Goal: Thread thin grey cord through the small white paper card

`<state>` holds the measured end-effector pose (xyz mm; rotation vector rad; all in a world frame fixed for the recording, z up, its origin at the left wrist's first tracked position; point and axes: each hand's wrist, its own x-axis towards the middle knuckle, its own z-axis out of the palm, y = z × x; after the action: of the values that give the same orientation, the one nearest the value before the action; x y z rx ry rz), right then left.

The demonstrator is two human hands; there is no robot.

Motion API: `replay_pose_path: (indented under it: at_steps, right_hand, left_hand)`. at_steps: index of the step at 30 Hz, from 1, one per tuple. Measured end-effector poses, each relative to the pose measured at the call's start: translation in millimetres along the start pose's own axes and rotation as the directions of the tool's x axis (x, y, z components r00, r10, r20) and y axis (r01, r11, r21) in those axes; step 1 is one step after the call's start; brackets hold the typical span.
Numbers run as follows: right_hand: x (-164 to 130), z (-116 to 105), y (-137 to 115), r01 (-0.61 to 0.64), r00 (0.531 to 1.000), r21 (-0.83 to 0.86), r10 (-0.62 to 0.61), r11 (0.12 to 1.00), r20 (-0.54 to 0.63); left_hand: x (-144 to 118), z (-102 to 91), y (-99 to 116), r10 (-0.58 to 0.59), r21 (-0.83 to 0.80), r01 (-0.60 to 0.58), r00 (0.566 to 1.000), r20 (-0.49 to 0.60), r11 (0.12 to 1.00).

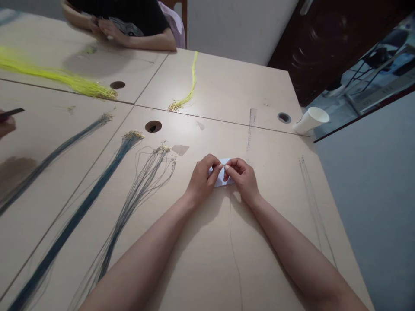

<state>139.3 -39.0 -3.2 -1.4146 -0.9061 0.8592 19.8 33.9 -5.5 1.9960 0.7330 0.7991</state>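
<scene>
Over a small white card on the table, my left hand and my right hand meet fingertip to fingertip. Thumb and forefinger of each hand are pinched closed. A thin grey cord runs from the table's near side up to the underside of my right hand, which appears to grip it. What sits between the left fingertips is too small to make out. Left of my hands lies a loose bundle of grey cords with gold-coloured metal ends.
Further left lie blue-grey cord bundles and bright yellow cords. A clear ruler lies ahead, a white paper cup at the far right corner, two cords at right. Two other people's hands show.
</scene>
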Motion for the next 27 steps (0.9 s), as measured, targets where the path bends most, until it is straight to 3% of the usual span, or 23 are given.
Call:
replay_pose_path:
  at_steps: [10,27]
  right_hand:
    - [-0.3,1.6,5.0,0.019,1.0,0.071,-0.019,0.997,-0.01]
    - [-3.6,3.1,9.8,0.135,0.986,-0.179,-0.149,0.974,-0.068]
  left_hand:
    - [0.0,0.4,-1.4,-0.088,-0.087,0.087,0.996,-0.007,0.992]
    - [1.4,-0.7,1.1,-0.118,-0.137,0.123,0.992,0.042,0.983]
